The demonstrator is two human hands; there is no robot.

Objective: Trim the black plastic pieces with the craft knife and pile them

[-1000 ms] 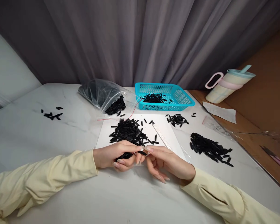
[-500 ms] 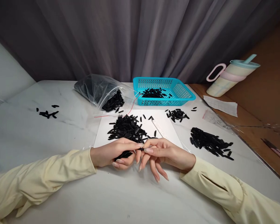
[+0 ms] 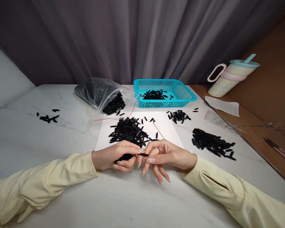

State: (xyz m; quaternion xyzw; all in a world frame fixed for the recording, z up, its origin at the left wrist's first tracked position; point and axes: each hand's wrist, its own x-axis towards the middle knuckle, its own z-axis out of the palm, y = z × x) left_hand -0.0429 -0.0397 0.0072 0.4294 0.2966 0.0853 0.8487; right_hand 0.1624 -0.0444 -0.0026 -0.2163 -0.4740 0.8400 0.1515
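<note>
My left hand (image 3: 121, 155) is closed round a bunch of small, slim black pieces (image 3: 124, 157), with one more slender black piece (image 3: 144, 155) sticking out at its thumb tip. That single piece points towards my right hand (image 3: 167, 156), whose thumb and index finger are parted close by it; its other fingers are spread, angled down. Whether the tip of the piece touches the right fingers, I cannot tell. Just beyond both hands, a heap of such black pieces (image 3: 129, 131) lies on a white sheet (image 3: 173, 131).
A clear zip bag (image 3: 90, 91) spills black pieces at the back left. Beside it stands a blue perforated basket (image 3: 167, 104) with more inside. Further piles (image 3: 211, 142) lie on the right, a few pieces (image 3: 48, 118) on the left. A tumbler (image 3: 230, 80) stands back right.
The right thumb and index finger have parted from the single black piece, which now shows more of its length at the left thumb. The view has shifted slightly.
</note>
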